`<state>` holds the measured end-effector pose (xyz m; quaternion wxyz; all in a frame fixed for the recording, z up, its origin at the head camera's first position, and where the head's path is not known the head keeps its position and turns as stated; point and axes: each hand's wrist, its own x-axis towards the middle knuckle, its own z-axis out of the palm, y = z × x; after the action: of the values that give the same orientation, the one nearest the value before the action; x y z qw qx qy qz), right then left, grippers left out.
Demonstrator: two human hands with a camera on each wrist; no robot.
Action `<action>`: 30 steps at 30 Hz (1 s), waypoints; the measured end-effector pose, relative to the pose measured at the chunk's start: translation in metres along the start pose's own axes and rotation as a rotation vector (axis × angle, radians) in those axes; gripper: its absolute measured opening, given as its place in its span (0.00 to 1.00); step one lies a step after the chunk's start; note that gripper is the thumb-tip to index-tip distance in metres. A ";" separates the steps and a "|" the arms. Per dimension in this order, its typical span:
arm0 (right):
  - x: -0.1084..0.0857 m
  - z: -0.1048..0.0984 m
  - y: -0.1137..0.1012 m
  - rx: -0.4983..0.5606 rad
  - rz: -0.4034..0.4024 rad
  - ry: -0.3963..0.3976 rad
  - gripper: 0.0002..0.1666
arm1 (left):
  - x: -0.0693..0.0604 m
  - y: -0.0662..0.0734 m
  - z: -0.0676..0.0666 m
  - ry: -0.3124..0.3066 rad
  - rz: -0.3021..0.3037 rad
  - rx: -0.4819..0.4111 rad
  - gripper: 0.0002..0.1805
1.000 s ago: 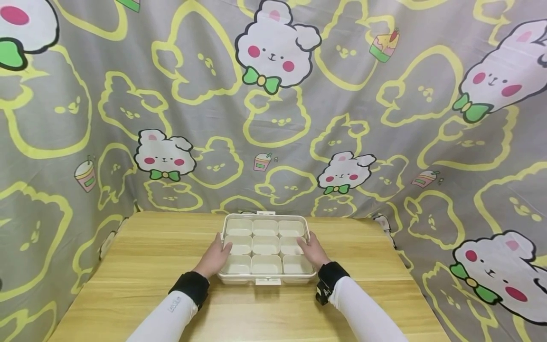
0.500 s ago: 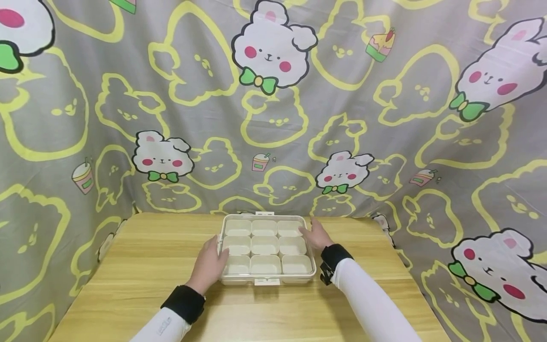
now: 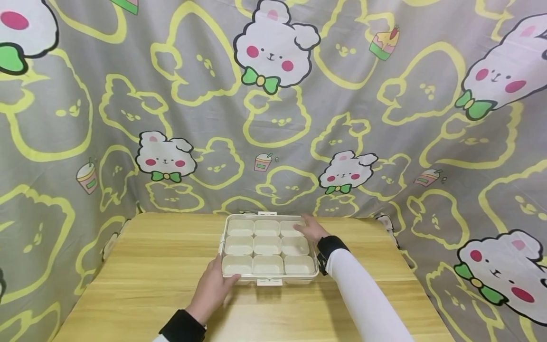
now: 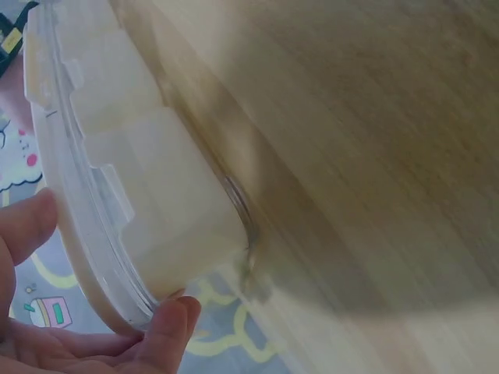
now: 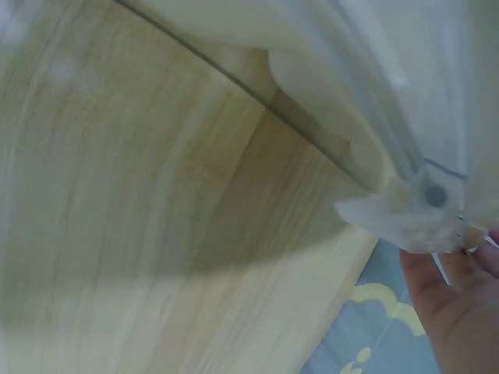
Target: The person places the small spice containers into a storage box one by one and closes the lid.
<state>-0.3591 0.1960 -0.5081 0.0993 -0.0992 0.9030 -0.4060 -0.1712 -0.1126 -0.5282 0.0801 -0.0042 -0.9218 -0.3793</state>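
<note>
A clear-lidded storage box [image 3: 295, 276] with rows of small cream compartments sits in front of me on the wooden table. White latches show on its edges, one of them the front latch [image 3: 269, 282]. My left hand [image 3: 213, 289] grips the near left corner, thumb over the lid's rim. In the left wrist view, that hand's fingertips [image 4: 173, 315] touch the box's side below the rim. At the far right corner, my right hand [image 3: 314, 229] holds the box with its thumb on the lid. Most of its other fingers are hidden behind the edge in the head view.
The wooden table [image 3: 162, 256] extends around the box on both sides and toward me. A grey curtain [image 3: 290, 109] printed with yellow outlines and white cartoon animals hangs close behind the table and along both sides.
My left hand has slid along the box's left side to its near corner. The right hand has shifted from the right side's middle to the far right corner. The box has stayed nearly in place.
</note>
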 end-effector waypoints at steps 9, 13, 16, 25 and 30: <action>-0.008 -0.003 0.000 -0.056 -0.041 -0.045 0.47 | 0.000 -0.003 0.002 0.023 0.002 0.006 0.48; -0.013 -0.011 0.002 -0.094 -0.055 -0.083 0.49 | 0.005 -0.005 0.001 0.038 0.010 0.007 0.44; -0.016 -0.016 0.002 -0.095 -0.033 -0.099 0.45 | 0.009 -0.008 0.000 0.054 0.020 0.003 0.40; -0.031 -0.024 0.012 -0.148 -0.036 -0.039 0.35 | 0.021 -0.017 -0.005 0.056 -0.070 -0.116 0.39; -0.044 -0.026 0.019 -0.180 -0.048 0.017 0.32 | 0.029 -0.021 -0.007 0.068 -0.125 -0.187 0.35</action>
<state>-0.3258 0.2387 -0.5010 0.0726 -0.1259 0.9341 -0.3261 -0.2000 -0.1339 -0.5339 0.0869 0.0585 -0.8776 -0.4678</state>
